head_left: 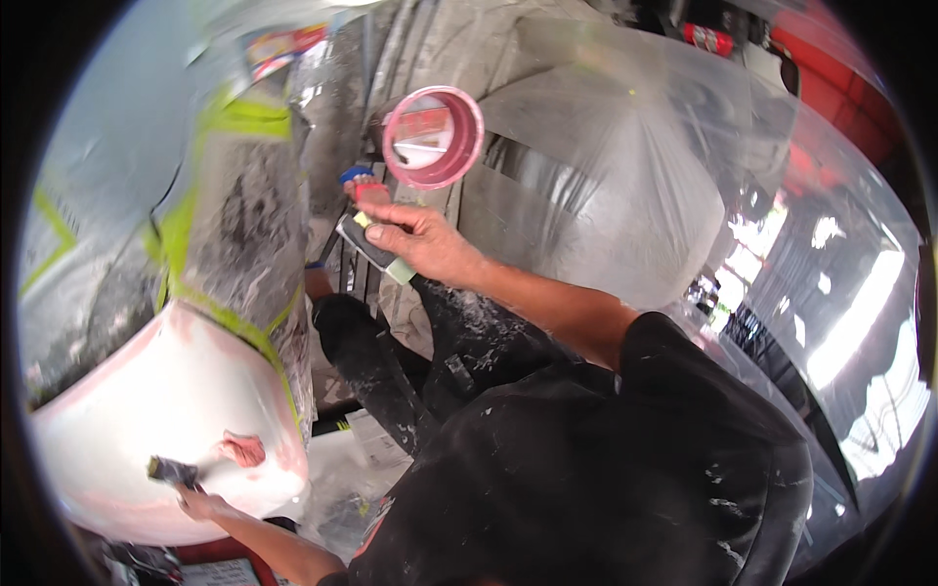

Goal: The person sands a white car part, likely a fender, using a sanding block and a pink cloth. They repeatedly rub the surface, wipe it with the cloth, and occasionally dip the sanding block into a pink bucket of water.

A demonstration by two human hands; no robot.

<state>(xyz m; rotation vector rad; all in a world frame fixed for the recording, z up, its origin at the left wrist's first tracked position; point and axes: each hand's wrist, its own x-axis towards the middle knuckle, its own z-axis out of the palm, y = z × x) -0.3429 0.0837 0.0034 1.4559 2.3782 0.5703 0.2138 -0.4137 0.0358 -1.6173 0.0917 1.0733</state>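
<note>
My left hand (202, 504) is at the lower left, its fingers closed on the end of a small dark sanding pad (174, 473). That pad lies against a smooth white panel (166, 391) with pinkish patches near its edges. A crumpled pink cloth (243, 448) rests on the panel just beyond this hand. Over the floor near my knees, my right hand (420, 242) grips a flat sanding block (366, 248) with a grey face and pale green end. My thumb lies along its top; the fingers beneath are partly hidden.
Beyond my right hand stands a pink-rimmed bucket (475, 146) with pale liquid inside. My sandalled foot (367, 186) is beside it. Green masking tape (176, 234) borders the panel and plastic sheeting. On the right, a glossy curved surface (831, 322) rises close to me.
</note>
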